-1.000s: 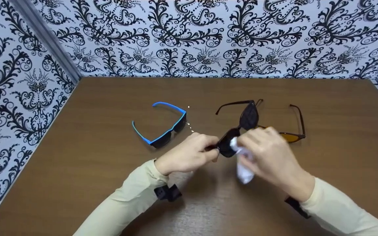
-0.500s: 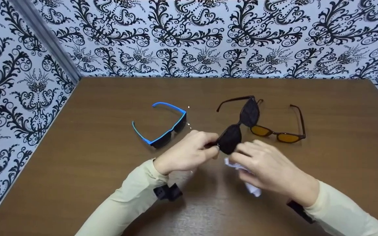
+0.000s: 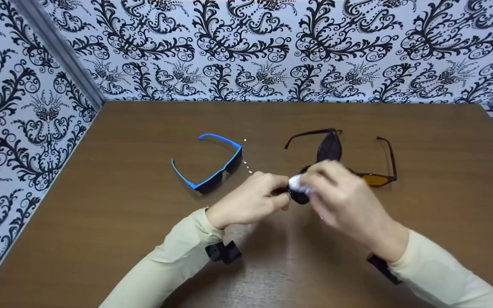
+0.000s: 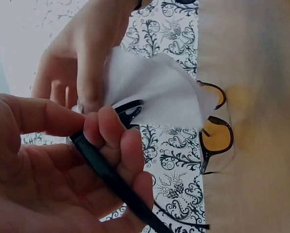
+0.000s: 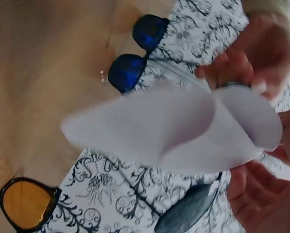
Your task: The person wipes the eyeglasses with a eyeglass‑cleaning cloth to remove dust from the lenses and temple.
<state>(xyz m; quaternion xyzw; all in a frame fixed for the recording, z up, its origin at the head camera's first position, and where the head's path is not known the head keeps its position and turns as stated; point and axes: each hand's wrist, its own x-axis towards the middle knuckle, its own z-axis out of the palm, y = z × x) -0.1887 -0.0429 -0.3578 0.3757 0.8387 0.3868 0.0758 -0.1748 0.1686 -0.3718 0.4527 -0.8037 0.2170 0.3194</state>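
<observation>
The left hand (image 3: 255, 197) has its grip clamped on one arm of the black sunglasses (image 3: 330, 147), which it holds up over the bench (image 3: 144, 128). The right hand (image 3: 345, 201) has its grip together on a white cloth (image 4: 154, 87), at the lens nearest the left hand. Blue-framed sunglasses (image 3: 211, 183) lie on the left; amber-lensed glasses (image 3: 377, 179) lie on the right, partly hidden by the right hand.
</observation>
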